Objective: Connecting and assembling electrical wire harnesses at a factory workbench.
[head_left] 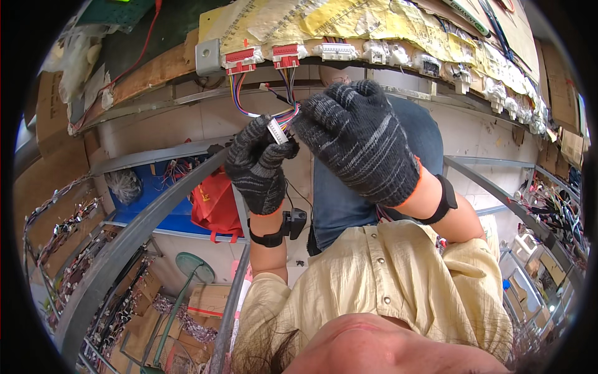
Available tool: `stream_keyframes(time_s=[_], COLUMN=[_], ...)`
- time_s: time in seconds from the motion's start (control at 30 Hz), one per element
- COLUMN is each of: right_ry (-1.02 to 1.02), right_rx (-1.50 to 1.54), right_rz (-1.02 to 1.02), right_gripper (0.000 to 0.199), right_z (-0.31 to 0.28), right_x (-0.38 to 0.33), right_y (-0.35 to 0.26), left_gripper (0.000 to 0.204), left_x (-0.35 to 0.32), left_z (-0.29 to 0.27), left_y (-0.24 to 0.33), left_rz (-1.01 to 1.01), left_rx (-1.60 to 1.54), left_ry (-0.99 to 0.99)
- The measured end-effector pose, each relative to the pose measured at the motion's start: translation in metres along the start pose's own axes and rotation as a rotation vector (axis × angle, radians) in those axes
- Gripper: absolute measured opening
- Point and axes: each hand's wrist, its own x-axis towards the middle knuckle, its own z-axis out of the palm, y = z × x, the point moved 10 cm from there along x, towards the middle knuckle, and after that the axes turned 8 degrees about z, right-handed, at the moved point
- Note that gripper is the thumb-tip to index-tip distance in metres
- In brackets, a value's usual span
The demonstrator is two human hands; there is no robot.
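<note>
Holding a small white connector [278, 131] between the fingertips of my gloved left hand [257, 163], I had that hand closed narrow around it, raised just under the board's edge [398, 31]. My gloved right hand [358, 142] sat curled just beside the connector, fingers bent toward it; whether they actually pinched it, I could not tell. Coloured wires [238, 93] ran from the connector up to two red plugs [240, 60] on the board's edge. A row of white plugs [380, 53] continued to the right. Black bands were on both wrists.
</note>
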Motion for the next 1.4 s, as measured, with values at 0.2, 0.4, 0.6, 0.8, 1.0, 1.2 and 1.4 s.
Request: stream_keyframes(time_s=[0.2, 0.4, 0.6, 0.8, 1.0, 1.2, 1.4], right_ry=[0.014, 0.001, 0.014, 0.035, 0.077, 0.155, 0.216], right_rx=[0.021, 0.049, 0.063, 0.027, 0.040, 0.241, 0.779], right_rz=[-0.039, -0.062, -0.043, -0.034, -0.013, 0.084, 0.433], right_gripper=[0.029, 0.028, 0.031, 0.033, 0.024, 0.025, 0.025], right_z=[0.000, 0.003, 0.008, 0.006, 0.001, 0.003, 0.030], right_x=[0.003, 0.005, 0.001, 0.000, -0.001, -0.006, -0.018], right_y=[-0.004, -0.009, -0.005, 0.001, 0.009, 0.021, 0.055], left_gripper=[0.035, 0.034, 0.036, 0.038, 0.038, 0.035, 0.025], left_x=[0.005, 0.007, 0.007, 0.003, 0.003, 0.001, 0.009], left_z=[0.001, 0.002, 0.007, -0.005, -0.001, 0.014, 0.022], left_y=[0.021, 0.030, 0.027, 0.013, 0.013, 0.022, 0.022], left_rz=[0.104, 0.167, 0.075, 0.027, 0.071, 0.083, 0.117], left_rx=[0.308, 0.502, 0.444, 0.284, 0.316, 0.327, 0.207], left_ry=[-0.075, -0.162, -0.126, -0.076, -0.044, -0.089, 0.010])
